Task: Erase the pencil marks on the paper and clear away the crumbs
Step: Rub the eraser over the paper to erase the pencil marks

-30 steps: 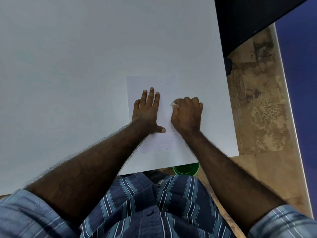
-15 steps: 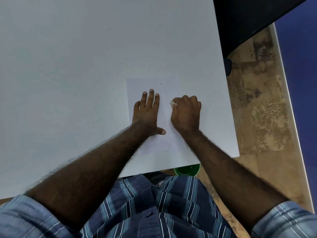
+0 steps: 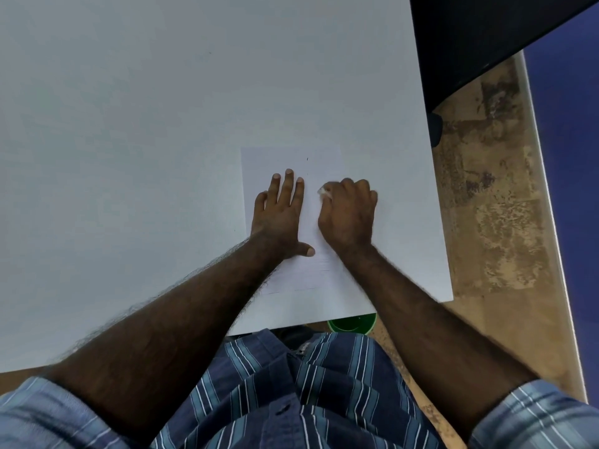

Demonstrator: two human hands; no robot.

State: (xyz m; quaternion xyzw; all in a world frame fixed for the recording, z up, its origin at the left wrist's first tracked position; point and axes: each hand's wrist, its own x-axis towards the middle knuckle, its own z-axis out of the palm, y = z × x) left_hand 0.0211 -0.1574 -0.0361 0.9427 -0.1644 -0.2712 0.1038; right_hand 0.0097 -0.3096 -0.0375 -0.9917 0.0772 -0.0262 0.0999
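The paper (image 3: 285,163), a white sheet, lies flat on the counter (image 3: 129,140) near its right edge and close to its near edge, square to both. A short dark pencil mark (image 3: 307,159) shows toward the sheet's far edge, and faint ruled lines (image 3: 311,270) show on its near part; whether any crumbs lie on it cannot be told. The left hand (image 3: 278,215) rests palm down on the left half of the sheet, fingers straight and together, thumb stretched out to the right along the paper. Just beside it, the right hand (image 3: 348,215) sits on the right half with its fingers curled into a fist round a small white eraser (image 3: 324,192), whose pale tip shows at the knuckles on the side toward the left hand and meets the paper. Both bare forearms reach in from the near edge, with rolled blue striped sleeves (image 3: 531,419) at the bottom corners and a striped shirt front between them. Under the counter's near edge a green bucket (image 3: 353,324) peeks out. To the right of the counter is a worn brown floor (image 3: 496,222), and off its far right corner stands a dark object (image 3: 470,34).
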